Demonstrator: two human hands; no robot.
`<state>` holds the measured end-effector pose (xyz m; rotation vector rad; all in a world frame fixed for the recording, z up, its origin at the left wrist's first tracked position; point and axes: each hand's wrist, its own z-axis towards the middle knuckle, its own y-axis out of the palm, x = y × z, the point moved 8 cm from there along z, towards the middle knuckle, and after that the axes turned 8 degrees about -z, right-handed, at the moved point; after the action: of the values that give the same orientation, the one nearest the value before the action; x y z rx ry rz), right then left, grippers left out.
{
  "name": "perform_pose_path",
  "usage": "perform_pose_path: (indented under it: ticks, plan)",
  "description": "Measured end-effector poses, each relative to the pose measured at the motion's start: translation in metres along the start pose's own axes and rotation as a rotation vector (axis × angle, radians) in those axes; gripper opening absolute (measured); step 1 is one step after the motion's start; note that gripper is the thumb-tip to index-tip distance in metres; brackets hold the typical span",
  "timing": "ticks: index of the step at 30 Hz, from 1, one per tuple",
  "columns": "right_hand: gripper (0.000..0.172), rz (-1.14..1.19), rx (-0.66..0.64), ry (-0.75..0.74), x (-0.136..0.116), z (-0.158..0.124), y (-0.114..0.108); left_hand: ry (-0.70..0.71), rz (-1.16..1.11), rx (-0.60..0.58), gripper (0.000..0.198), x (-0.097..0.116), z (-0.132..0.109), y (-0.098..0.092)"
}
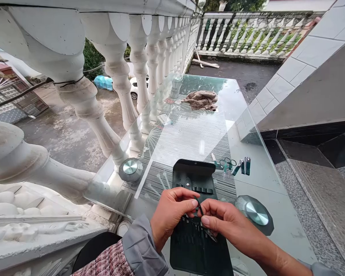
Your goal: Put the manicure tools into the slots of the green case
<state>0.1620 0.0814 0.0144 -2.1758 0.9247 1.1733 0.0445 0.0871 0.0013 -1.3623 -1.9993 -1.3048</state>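
Over a dark manicure case (199,251), both of my hands hold small cuticle nippers (210,234) with dark curved handles and pointed silver jaws. My left hand (175,211) pinches a handle between thumb and fingers. Around the pivot closes my right hand (225,218), with the jaws sticking out below it toward the lower right. The case lies unfolded on the glass table, its elastic loops (201,189) showing beyond my hands. Several small tools sit in its near half, partly hidden by my fingers.
On the glass table (253,153), green-handled scissors (227,163) and nail clippers (243,166) lie right of the case's far flap. A crumpled brown cloth (201,100) is at the far end. White balusters (117,76) line the left side; a tiled wall (299,73) rises at right.
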Motion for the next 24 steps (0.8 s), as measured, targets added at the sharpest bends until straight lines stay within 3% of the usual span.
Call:
perform_pose_path:
  ticks: [10,17,20,24]
  plan:
    - [0.031,0.007,0.122,-0.043,0.001,0.003,0.009,0.147,-0.033,0.128,0.023,0.010,-0.006,-0.001]
    - [0.025,-0.242,0.290,-0.126,-0.009,-0.003,0.000,0.177,0.084,0.150,0.016,0.013,-0.007,-0.003]
    - [0.028,-0.116,0.256,-0.061,-0.005,-0.001,0.002,0.243,0.221,0.120,0.013,0.021,-0.008,0.000]
    - [0.035,0.051,0.162,-0.037,-0.007,0.000,0.008,0.229,0.241,0.083,0.012,0.022,-0.007,0.002]
